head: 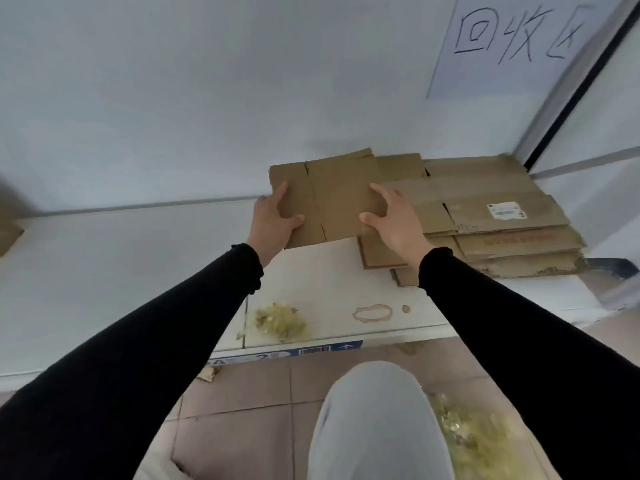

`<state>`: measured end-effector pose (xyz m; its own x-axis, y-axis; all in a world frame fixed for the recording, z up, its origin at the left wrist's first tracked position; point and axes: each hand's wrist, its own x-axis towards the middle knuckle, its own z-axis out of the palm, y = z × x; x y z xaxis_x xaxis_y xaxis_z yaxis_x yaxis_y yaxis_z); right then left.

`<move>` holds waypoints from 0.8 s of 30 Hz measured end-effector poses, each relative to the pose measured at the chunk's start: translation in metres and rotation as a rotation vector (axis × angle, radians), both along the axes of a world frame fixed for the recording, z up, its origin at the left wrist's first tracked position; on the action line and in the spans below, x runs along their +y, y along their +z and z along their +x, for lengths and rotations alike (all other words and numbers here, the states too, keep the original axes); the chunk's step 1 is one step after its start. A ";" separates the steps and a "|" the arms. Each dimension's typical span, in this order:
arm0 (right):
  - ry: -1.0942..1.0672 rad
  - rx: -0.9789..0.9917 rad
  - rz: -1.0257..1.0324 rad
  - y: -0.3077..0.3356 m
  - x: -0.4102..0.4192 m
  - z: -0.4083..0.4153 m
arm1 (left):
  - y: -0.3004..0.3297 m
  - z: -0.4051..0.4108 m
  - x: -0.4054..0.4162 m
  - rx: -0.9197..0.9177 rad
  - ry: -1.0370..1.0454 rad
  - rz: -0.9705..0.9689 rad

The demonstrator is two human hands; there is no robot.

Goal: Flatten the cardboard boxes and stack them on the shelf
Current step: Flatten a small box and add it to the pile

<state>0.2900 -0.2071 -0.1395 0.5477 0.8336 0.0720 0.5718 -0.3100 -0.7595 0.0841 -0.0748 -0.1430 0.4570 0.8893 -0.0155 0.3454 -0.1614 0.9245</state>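
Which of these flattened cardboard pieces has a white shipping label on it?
The top flattened box of the stack at the shelf's right end, its white label near its right edge. The flattened box that both hands hold is plain brown.

White shelf (138,265) — flattened cardboard stack (502,220), ring stain (373,312).

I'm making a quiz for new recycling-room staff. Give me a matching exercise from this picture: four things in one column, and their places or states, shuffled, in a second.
Things:
1. flattened box
2. cardboard stack
3. paper sign
4. ring stain

Places or states:
A. on the wall, upper right
B. held by the left hand and right hand
C. on the shelf near its front edge
D. lying on the shelf at the right

Pairs: 1-B, 2-D, 3-A, 4-C
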 end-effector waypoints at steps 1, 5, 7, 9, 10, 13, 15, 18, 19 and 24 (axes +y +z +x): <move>-0.031 -0.027 0.005 0.004 -0.011 0.021 | 0.003 0.025 -0.004 0.001 -0.038 0.011; -0.145 -0.088 -0.011 0.006 -0.045 0.100 | 0.008 0.114 -0.018 0.053 -0.219 0.020; -0.192 -0.137 -0.043 0.003 -0.057 0.134 | 0.007 0.152 -0.025 0.125 -0.296 0.043; -0.224 -0.157 -0.077 0.000 -0.065 0.164 | 0.003 0.183 -0.030 0.210 -0.343 0.081; -0.240 -0.162 -0.093 -0.004 -0.067 0.178 | 0.001 0.197 -0.031 0.258 -0.357 0.116; -0.269 -0.213 -0.150 -0.014 -0.064 0.213 | -0.005 0.230 -0.030 0.388 -0.400 0.207; -0.277 -0.244 -0.181 -0.021 -0.058 0.228 | -0.010 0.246 -0.025 0.466 -0.413 0.251; -0.270 -0.334 -0.230 -0.029 -0.049 0.240 | -0.018 0.263 -0.019 0.565 -0.426 0.316; -0.263 -0.387 -0.262 -0.031 -0.046 0.243 | -0.021 0.266 -0.016 0.580 -0.435 0.319; -0.223 -0.507 -0.342 -0.051 -0.045 0.252 | -0.042 0.275 -0.010 0.708 -0.452 0.408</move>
<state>0.5418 -0.2517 -0.1908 0.6780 0.7255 0.1178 0.7274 -0.6392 -0.2495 0.3592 -0.0845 -0.1855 0.7643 0.6275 -0.1486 0.6322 -0.6837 0.3646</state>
